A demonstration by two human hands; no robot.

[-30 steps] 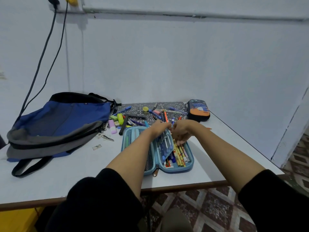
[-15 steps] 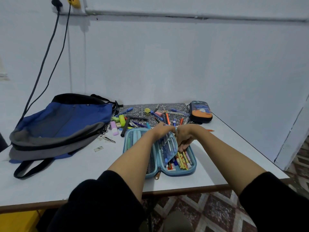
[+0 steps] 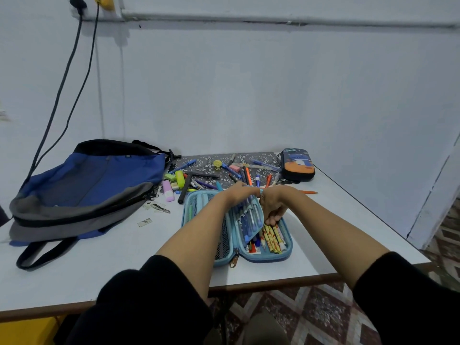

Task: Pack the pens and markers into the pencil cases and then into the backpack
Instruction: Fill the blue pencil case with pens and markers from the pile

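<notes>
- Two black sleeves reach over the near edge of the white table, with the forearms bare
- A light blue pencil case lies unzipped and spread open on the table, straight ahead of the person
- Yellow pencils lie side by side in the right half of the pencil case
- The left hand grips the far end of the inner flap, fingers curled over it, and holds it tilted up above the right half; a row of blue pens sits in the flap
- The right hand is close against the left, fingers bent down onto the far ends of the pencils; whether they pinch one cannot be told
- Just behind the pencil case, loose pens and markers lie scattered over a patterned mat
- Left of the pencil case, the blue and grey backpack lies flat
- Behind and right of the pencil case, a second case, dark and orange, lies zipped by the wall
</notes>
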